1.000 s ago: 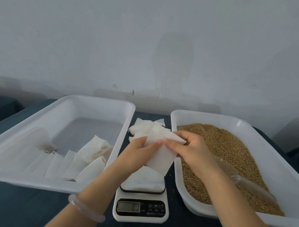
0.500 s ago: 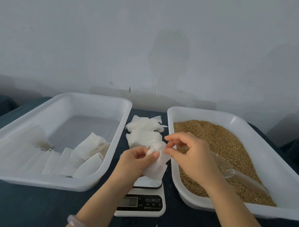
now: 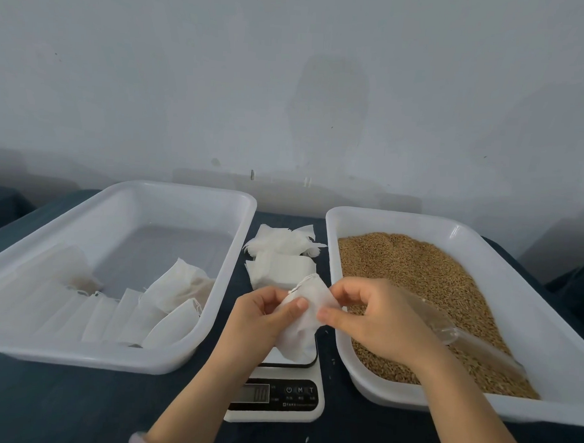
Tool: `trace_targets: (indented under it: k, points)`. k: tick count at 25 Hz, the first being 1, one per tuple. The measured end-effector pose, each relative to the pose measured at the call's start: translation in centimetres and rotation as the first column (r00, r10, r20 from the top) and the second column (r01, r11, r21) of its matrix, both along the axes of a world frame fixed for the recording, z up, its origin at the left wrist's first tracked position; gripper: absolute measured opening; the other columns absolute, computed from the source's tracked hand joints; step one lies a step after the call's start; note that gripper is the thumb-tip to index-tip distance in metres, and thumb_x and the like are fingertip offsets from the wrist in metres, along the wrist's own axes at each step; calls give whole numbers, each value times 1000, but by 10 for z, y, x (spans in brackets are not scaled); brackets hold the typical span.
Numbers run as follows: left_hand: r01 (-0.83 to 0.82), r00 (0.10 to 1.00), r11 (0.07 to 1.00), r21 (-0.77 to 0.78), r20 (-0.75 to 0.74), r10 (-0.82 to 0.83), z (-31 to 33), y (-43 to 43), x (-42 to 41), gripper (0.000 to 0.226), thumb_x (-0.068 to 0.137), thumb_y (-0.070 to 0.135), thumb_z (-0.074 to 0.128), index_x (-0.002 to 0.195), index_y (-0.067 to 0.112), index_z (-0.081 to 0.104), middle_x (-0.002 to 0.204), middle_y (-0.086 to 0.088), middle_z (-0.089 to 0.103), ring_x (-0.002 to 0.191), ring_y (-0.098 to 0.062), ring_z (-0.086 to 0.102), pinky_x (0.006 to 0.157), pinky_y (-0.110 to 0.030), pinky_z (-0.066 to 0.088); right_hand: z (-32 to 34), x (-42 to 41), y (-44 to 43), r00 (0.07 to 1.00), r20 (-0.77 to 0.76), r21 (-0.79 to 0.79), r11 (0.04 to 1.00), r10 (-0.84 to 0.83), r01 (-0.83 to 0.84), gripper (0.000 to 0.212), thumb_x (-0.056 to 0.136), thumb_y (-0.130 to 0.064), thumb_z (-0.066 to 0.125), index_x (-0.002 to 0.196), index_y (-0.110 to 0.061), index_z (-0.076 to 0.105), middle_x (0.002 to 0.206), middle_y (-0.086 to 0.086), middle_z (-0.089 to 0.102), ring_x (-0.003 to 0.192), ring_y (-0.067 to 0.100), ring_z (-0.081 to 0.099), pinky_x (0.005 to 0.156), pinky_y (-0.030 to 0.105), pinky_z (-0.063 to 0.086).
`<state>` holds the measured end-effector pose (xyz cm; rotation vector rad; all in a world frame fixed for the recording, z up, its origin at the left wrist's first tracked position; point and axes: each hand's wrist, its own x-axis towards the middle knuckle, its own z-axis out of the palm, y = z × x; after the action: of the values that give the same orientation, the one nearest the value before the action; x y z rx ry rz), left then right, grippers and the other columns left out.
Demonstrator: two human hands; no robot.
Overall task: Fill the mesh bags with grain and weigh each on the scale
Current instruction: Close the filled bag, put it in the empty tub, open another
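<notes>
On the dark surface (image 3: 75,406), near its front edge, our left hand (image 3: 258,320) and right hand (image 3: 380,322) both pinch an empty mesh bag (image 3: 308,317) above the scale (image 3: 276,399). We should part its mouth wide, close over the grain (image 3: 432,277), so nothing spills when we scoop

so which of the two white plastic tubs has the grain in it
The white plastic tub on the right: it holds brown grain; the left tub holds white mesh bags.
</notes>
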<state>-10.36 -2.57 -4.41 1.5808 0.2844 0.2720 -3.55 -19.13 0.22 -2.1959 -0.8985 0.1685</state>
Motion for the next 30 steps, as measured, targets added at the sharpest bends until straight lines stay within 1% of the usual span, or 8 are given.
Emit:
trace_targets:
  k: [4,9,13,18,21,24,28,30]
  points:
    - [-76,996,988,133,51,70,-4,0,2,25,76,31,75,65,12,62,53,10,53,49,-3,45,48,-15,39,-2,-1,-1,995,-32,42,994,99,-98,20,86,-50,54,84,-31,57,85,-17,68,83,-1,63,81,42,52]
    - [-92,995,992,88,36,89,-2,3,0,31,80,27,70,66,6,54,60,-4,54,48,-11,50,43,-22,45,-1,0,-4,997,-33,101,993,68,-64,35,80,-66,45,88,-35,61,72,-10,66,65,8,61,67,41,50]
    - [178,984,984,-14,31,-178,15,15,-7,41,75,49,71,87,10,64,81,0,68,77,-10,66,69,-23,55,3,1,-10,996,4,21,996,90,-90,13,86,-50,52,75,-51,58,66,-32,56,64,-12,52,58,10,39]
    - [482,876,844,237,-137,-462,43,28,9,49,68,40,79,112,34,59,117,12,65,114,0,57,92,-18,46,8,-2,-10,986,72,-83,986,152,-146,36,85,-59,43,80,-25,55,61,-21,52,56,-3,48,56,9,37]
    - [608,782,794,-3,-169,-600,48,30,24,53,68,25,72,118,19,56,107,-2,69,100,-18,64,86,-28,48,2,0,-7,977,-81,-18,980,198,-200,19,92,-40,52,82,-25,59,80,-27,56,83,-13,52,74,15,40]
    - [655,725,734,-180,-127,-677,49,29,35,68,51,31,84,108,10,54,96,-9,61,86,-22,60,80,-32,45,-3,5,-7,963,-190,76,981,190,-178,13,90,-37,55,79,-37,61,128,-17,52,131,-12,28,105,39,32]
    - [851,483,501,-156,-143,-864,45,17,40,78,54,47,86,110,1,55,99,-11,64,90,-23,62,83,-32,50,-4,4,-8,944,-223,204,958,244,-200,30,84,-44,55,88,-17,66,108,-11,66,119,4,53,98,42,39]
    - [860,448,485,-159,-217,-867,45,15,41,68,57,41,86,104,2,58,97,-12,66,86,-23,66,79,-32,54,-4,5,-10,956,-177,181,963,232,-200,30,85,-42,54,91,-16,67,113,-18,64,126,-3,43,105,45,35]
